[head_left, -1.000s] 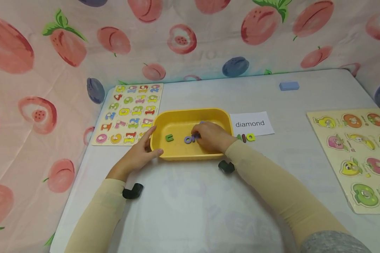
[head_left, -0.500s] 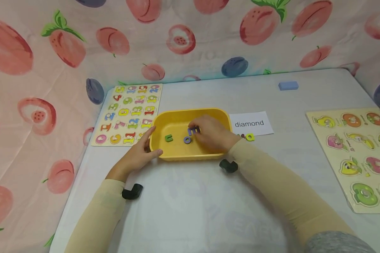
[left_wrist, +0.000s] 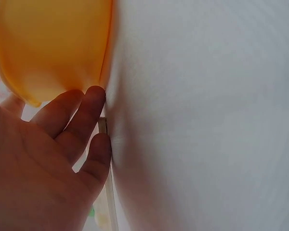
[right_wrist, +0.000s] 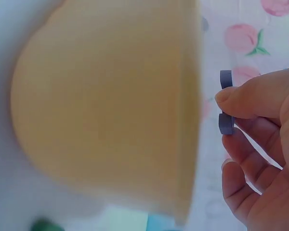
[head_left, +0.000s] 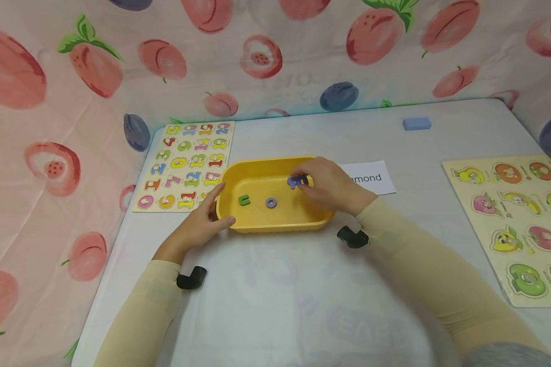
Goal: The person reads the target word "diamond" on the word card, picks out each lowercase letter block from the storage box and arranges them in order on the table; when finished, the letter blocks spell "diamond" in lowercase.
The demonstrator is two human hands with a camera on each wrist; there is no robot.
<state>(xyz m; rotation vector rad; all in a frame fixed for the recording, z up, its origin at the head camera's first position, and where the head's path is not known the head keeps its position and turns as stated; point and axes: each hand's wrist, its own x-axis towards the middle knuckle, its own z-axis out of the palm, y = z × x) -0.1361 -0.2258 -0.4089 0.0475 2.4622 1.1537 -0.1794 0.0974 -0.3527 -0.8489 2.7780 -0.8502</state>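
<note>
In the head view a yellow plastic tub (head_left: 257, 224) stands mid-table. My left hand (head_left: 194, 234) holds its left end, thumb over the front corner and fingers against the outer wall; the left wrist view shows those fingertips low on the tub (left_wrist: 53, 48). My right hand (head_left: 332, 186) is over the tub's right end. Thumb and fingers pinch a purple letter piece (head_left: 292, 182), seen edge-on above the rim in the right wrist view (right_wrist: 226, 124). Inside the tub lie a green letter (head_left: 244, 200), shaped like a u or n, and a purple letter o (head_left: 271, 203).
A white card (head_left: 372, 178) with printed lettering sits right of the tub, partly behind the right hand. A number puzzle board (head_left: 165, 178) stands at back left, a fruit puzzle board (head_left: 482, 204) at far right. A blue block (head_left: 417, 124) lies near the back edge.
My right hand has lifted the purple letter piece and moved right with it, covering part of the card and the letters beside the tub. The left hand stays at the tub's end.
</note>
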